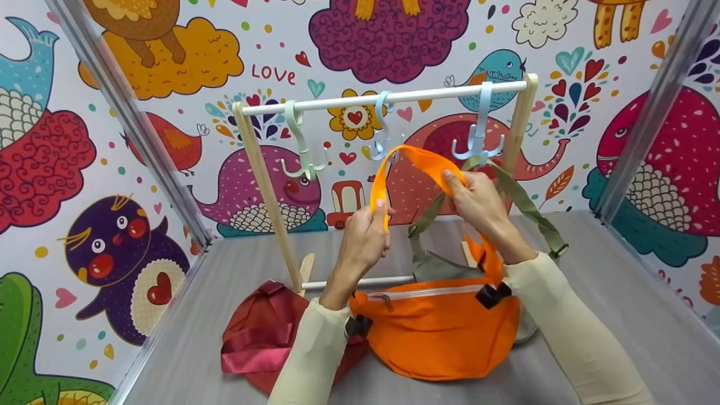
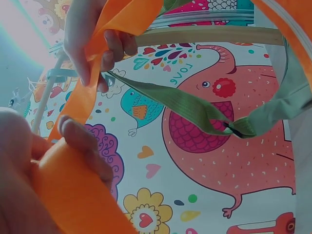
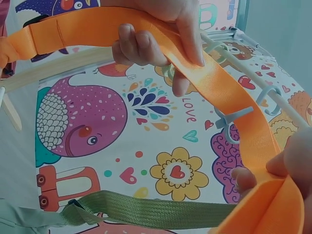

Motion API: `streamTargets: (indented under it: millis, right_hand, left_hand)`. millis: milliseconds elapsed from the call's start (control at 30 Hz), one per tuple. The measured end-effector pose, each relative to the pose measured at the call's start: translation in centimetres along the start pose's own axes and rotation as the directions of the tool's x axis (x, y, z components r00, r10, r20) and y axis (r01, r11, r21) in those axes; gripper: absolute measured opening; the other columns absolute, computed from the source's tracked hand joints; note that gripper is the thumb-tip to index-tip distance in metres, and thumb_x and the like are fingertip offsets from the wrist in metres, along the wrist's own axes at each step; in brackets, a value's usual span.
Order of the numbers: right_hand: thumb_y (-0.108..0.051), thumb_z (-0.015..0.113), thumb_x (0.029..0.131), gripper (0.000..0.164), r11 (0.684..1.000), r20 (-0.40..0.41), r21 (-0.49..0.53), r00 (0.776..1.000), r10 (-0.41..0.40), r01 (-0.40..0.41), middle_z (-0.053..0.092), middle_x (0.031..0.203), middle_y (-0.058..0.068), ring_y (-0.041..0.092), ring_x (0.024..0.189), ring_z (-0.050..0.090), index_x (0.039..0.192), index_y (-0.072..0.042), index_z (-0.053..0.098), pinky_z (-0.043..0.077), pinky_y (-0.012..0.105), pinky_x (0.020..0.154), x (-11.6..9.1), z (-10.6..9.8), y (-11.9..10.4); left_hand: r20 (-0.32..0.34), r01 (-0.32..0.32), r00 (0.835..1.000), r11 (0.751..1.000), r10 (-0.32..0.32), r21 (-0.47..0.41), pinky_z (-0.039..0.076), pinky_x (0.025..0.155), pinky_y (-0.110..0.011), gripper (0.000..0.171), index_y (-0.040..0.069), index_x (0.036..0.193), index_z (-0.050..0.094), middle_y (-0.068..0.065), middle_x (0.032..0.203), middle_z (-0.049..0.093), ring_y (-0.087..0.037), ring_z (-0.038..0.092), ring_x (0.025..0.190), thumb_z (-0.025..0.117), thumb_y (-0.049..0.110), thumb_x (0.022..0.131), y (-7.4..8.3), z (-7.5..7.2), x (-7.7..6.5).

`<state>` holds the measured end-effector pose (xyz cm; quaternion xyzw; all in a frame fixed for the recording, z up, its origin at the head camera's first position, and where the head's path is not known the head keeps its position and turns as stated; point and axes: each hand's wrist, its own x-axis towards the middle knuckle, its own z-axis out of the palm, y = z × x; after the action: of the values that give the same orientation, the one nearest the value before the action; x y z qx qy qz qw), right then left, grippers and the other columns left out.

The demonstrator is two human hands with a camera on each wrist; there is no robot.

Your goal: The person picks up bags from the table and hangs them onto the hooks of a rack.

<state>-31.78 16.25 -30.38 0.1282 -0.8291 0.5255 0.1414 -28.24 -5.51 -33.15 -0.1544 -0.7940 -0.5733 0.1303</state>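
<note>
An orange waist bag [image 1: 444, 332] hangs low in front of a small rack, its white zip and black buckles showing. Its orange strap [image 1: 427, 163] arches up between both hands. My left hand [image 1: 363, 239] pinches the strap's left side, thumb on top. The right hand [image 1: 478, 202] grips the strap's right side, higher up. Just behind the arch hangs the middle blue hook [image 1: 382, 126]; in the right wrist view one blue prong [image 3: 236, 117] overlaps the strap [image 3: 219, 87]. Whether they touch, I cannot tell.
The rack's white rod [image 1: 337, 103] also carries a green hook [image 1: 304, 146] at left and a blue hook [image 1: 478, 129] at right. A grey-green bag [image 1: 444, 267] hangs from the right one by its olive strap [image 1: 520, 197]. On the table [image 1: 185, 343] lies a red bag [image 1: 264, 320].
</note>
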Motion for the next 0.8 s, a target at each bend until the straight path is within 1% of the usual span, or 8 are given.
streamTargets:
  millis: [33,133,267,400,500,567,700,800]
  right_hand:
    - [-0.043,0.047,0.104,0.045,1.000,0.007,0.003,1.000,0.001,-0.001,0.051,0.063,0.004,0.015,0.051,0.044,0.094,-0.002,0.065,0.034,0.024,0.047,0.0,0.0,0.0]
    - [-0.044,0.047,0.103,0.048,1.000,0.024,0.001,1.000,0.007,-0.007,0.051,0.063,0.004,0.016,0.050,0.043,0.093,0.000,0.063,0.035,0.024,0.046,0.0,0.0,-0.1]
    - [-0.044,0.046,0.103,0.050,1.000,0.028,-0.019,1.000,0.006,-0.005,0.053,0.063,0.006,0.016,0.050,0.043,0.092,0.002,0.064,0.035,0.024,0.045,0.0,0.1,-0.1]
    - [-0.044,0.047,0.103,0.050,0.999,0.033,-0.035,0.999,0.010,-0.009,0.057,0.066,0.014,0.017,0.052,0.045,0.090,0.002,0.063,0.035,0.025,0.047,0.0,0.2,0.2]
    - [-0.045,0.047,0.103,0.051,0.999,0.045,-0.036,0.999,0.017,-0.015,0.060,0.069,0.017,0.017,0.052,0.045,0.088,0.001,0.063,0.036,0.025,0.047,0.0,0.5,0.5]
    - [-0.045,0.047,0.103,0.051,1.000,0.052,-0.029,0.999,0.014,-0.012,0.060,0.069,0.016,0.017,0.051,0.045,0.087,0.001,0.063,0.037,0.025,0.047,0.0,0.7,0.7]
    - [-0.042,0.048,0.103,0.047,1.000,0.057,-0.010,0.998,-0.005,0.005,0.061,0.066,0.008,0.019,0.049,0.050,0.090,0.000,0.065,0.041,0.025,0.047,0.0,1.1,1.1]
    - [-0.040,0.048,0.104,0.044,1.000,0.064,-0.013,0.998,-0.018,0.019,0.063,0.067,0.006,0.024,0.051,0.056,0.094,-0.001,0.066,0.043,0.027,0.049,0.0,1.5,1.4]
  left_hand:
    - [0.002,0.000,1.000,1.000,0.000,0.000,0.045,0.042,-0.024,0.039,0.004,0.108,0.065,-0.002,0.054,0.051,-0.015,0.049,0.041,0.036,0.031,0.108,0.0,-0.1,0.0]
    - [-0.002,-0.004,1.000,1.000,0.004,0.007,0.045,0.042,-0.024,0.039,0.005,0.107,0.066,-0.001,0.053,0.051,-0.015,0.049,0.040,0.036,0.031,0.108,-0.2,-0.2,0.1]
    - [-0.003,-0.004,1.000,1.000,0.004,0.014,0.045,0.041,-0.024,0.039,0.005,0.106,0.066,-0.002,0.053,0.052,-0.015,0.050,0.040,0.036,0.031,0.108,-0.4,-0.3,0.1]
    - [0.000,-0.006,1.000,1.000,0.006,0.015,0.047,0.042,-0.026,0.040,0.004,0.106,0.066,-0.001,0.053,0.053,-0.014,0.051,0.041,0.036,0.031,0.108,-0.7,-0.2,0.2]
    - [0.004,-0.002,1.000,1.000,0.002,0.026,0.049,0.044,-0.027,0.040,0.004,0.105,0.066,-0.001,0.053,0.053,-0.013,0.052,0.041,0.037,0.031,0.108,-1.0,-0.2,0.3]
    - [0.006,0.000,1.000,0.999,0.000,0.036,0.049,0.044,-0.027,0.040,0.004,0.105,0.066,-0.001,0.053,0.054,-0.013,0.053,0.041,0.037,0.031,0.108,-1.2,-0.1,0.3]
    - [0.004,0.004,1.000,0.999,-0.004,0.051,0.048,0.044,-0.027,0.040,0.004,0.105,0.065,-0.002,0.054,0.055,-0.014,0.054,0.041,0.037,0.033,0.108,-1.4,-0.1,0.3]
    - [0.016,0.005,1.000,0.998,-0.006,0.058,0.047,0.046,-0.026,0.041,0.004,0.106,0.065,-0.003,0.057,0.056,-0.019,0.058,0.045,0.036,0.033,0.108,-1.7,0.0,0.3]
